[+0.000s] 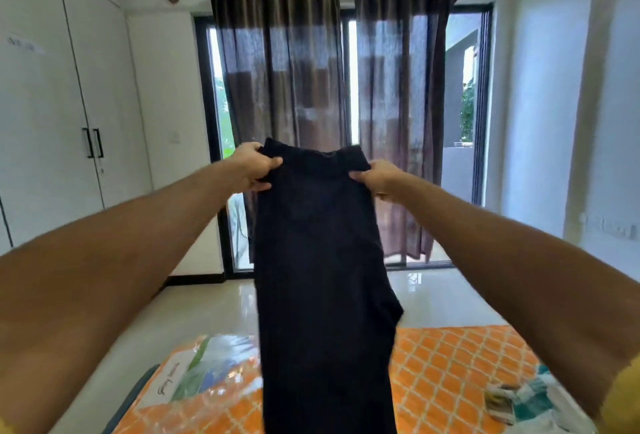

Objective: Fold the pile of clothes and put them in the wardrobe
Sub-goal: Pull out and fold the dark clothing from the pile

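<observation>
Holds black trousers (322, 278) up in mid-air, both bare arms stretched forward. Grips the left end of the waistband with the left hand (254, 167), thumb laid across the near face of the cloth, fingers curled round its edge. Grips the right end with the right hand (377, 181) in the same way, thumb in front, fingers curled beneath. Stretches the waistband almost level between the two hands, a little higher on the left. Lets the legs hang straight down together as one dark panel, running out past the bottom edge of the view; cannot tell whether the hems touch anything. Shows a strip of yellow sleeve (620, 399) at the lower right corner.

Looks down past the trousers onto a bed (450, 357) covered in an orange sheet with a white lattice print. Finds a clear plastic packet (207, 371) lying on the bed just left of the trousers, green and blue print inside. Finds a small pile of clothes (523, 399), white and teal, on the bed at the far right, well apart from the packet.

Faces a dark-framed glass door (216, 94) behind two sheer brown curtains (277, 87), with daylight and green leaves visible through it. Takes in a glossy pale floor (214, 305) between bed and door. Takes in a white wardrobe (52, 122) along the left wall, doors closed, two black handles side by side, well apart from the trousers.
</observation>
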